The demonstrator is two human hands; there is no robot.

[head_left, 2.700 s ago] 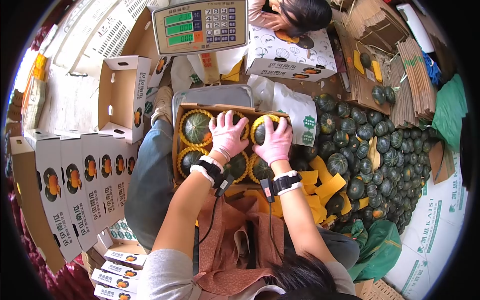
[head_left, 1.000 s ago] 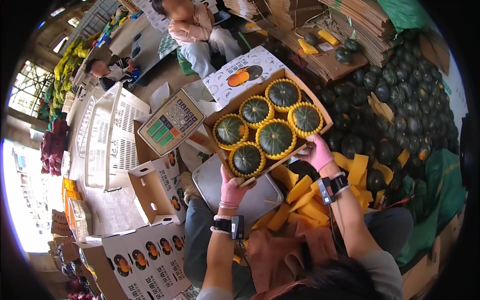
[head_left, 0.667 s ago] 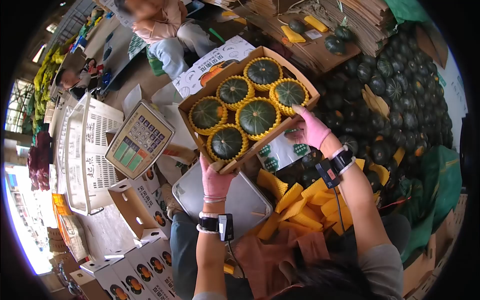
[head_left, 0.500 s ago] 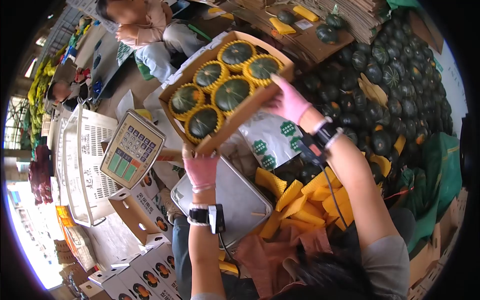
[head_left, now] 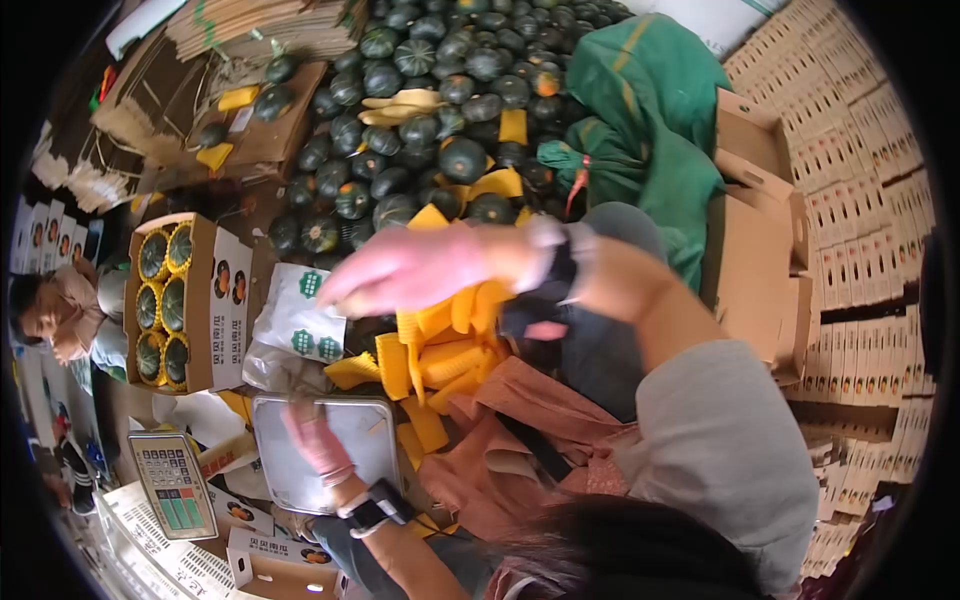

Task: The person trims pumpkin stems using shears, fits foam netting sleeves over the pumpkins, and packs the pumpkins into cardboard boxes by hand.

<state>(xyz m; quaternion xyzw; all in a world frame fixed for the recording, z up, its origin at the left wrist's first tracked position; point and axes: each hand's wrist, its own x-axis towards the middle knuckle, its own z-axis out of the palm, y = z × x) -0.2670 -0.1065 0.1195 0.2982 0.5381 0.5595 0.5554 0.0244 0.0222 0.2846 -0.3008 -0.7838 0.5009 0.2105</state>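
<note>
My right hand, in a pink glove and blurred by motion, is raised over the yellow foam nets, fingers stretched out and holding nothing. Over the metal scale platform is my left hand, also gloved in pink; its fingers are smeared but look loosely extended around nothing. A cardboard box stands beyond the platform, apart from both hands. Inside it sit several dark green pumpkins in yellow foam nets. A white plastic bag with green prints lies between box and right hand.
A large heap of green pumpkins fills the far side. Right of it are a green sack, open cartons and stacked boxes. The scale display stands lower left. Another person sits beyond the box.
Both hands have let go of the box of pumpkins, which now stands beyond the scale. My right hand has come back toward the foam nets, and the view has turned to the right.
</note>
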